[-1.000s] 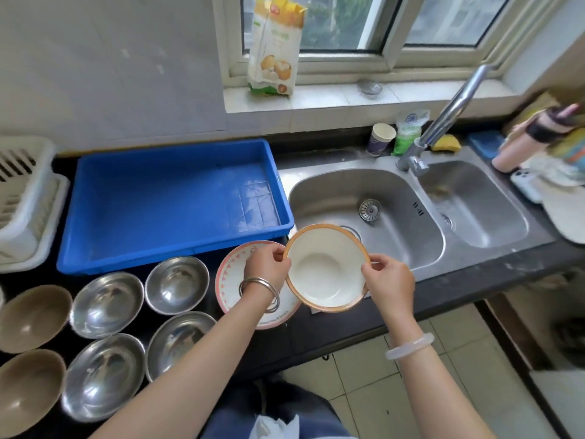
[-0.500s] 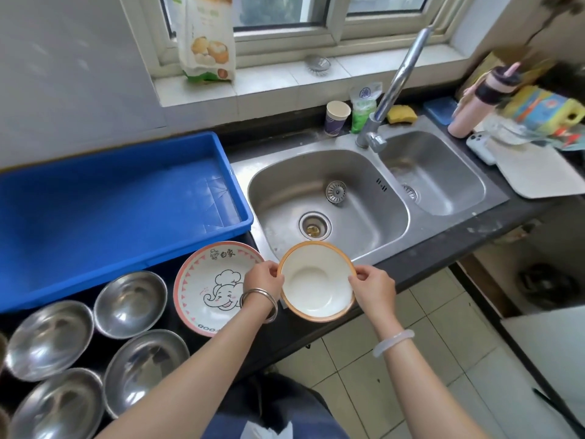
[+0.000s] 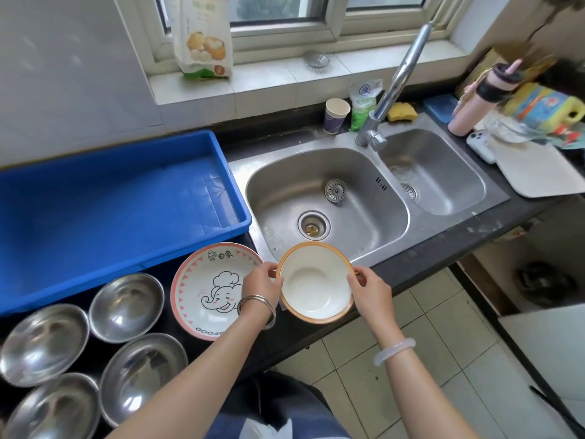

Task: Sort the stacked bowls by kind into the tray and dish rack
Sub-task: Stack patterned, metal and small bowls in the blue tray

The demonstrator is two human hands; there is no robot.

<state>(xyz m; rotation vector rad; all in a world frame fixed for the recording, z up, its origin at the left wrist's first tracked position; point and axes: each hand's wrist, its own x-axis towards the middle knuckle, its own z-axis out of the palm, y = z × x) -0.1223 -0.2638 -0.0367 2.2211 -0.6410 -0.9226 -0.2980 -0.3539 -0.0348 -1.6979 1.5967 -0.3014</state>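
Dark counter [image 3: 421, 264] runs under a window, and from left to right it carries four steel bowls [image 3: 126, 307], a blue tray [image 3: 234, 185] behind them, an elephant plate [image 3: 205, 289], then the double sink [image 3: 326, 198] with its tap. At the counter's front edge, just right of the plate and over the sink's near rim, both hands hold a white bowl [image 3: 316, 282] with an orange rim. The left hand [image 3: 262, 280] pinches its left edge, thumb on the rim and fingers curled under; the right hand [image 3: 368, 286] pinches the right edge the same way. The bowl sits nearly level, mouth up, and looks empty. The tray holds nothing, and the dish rack is out of view. I judge the step in hand to be carrying this bowl to its place, probably leftward to the tray or the rack beyond. To do it well, keep the two-sided pinch firm, since a glazed rim may be slick, lift it clear of the plate's raised edge, keep it level over the steel bowls, and set it down flat before the fingers let go. Compared with half a second ago, the bowl and both hands sit in much the same spot by the plate with the same grip; the view has swung slightly right and down, so the plate shows whole and less of the tray's left side is visible.
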